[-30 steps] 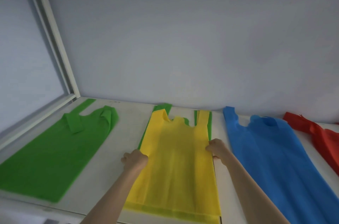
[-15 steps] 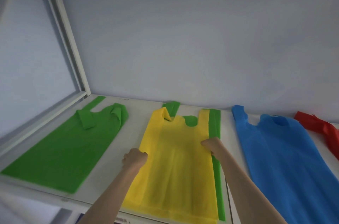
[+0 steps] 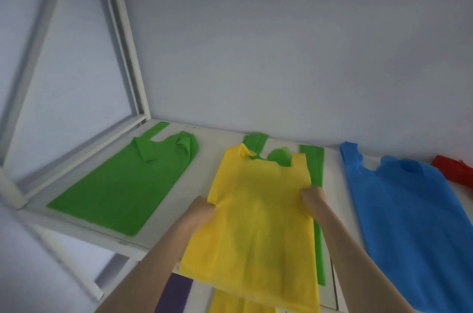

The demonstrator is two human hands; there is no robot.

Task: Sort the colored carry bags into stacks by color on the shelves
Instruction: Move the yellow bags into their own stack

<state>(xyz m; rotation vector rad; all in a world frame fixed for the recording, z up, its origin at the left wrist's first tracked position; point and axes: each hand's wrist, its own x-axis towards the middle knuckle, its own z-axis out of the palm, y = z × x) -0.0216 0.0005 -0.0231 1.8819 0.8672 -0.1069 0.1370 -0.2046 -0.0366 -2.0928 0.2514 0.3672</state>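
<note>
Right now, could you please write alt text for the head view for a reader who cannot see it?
Two hands, left and right, grip the side edges of a yellow carry bag above a green bag lying on a white shelf. Another green bag lies to the left, a blue bag and a red bag to the right.

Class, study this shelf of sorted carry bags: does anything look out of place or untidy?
Yes. The yellow bag, gripped at its sides by the left hand and right hand, lies over a green bag, mixing colours. The separate green bag to the left has folded-over handles.
</note>
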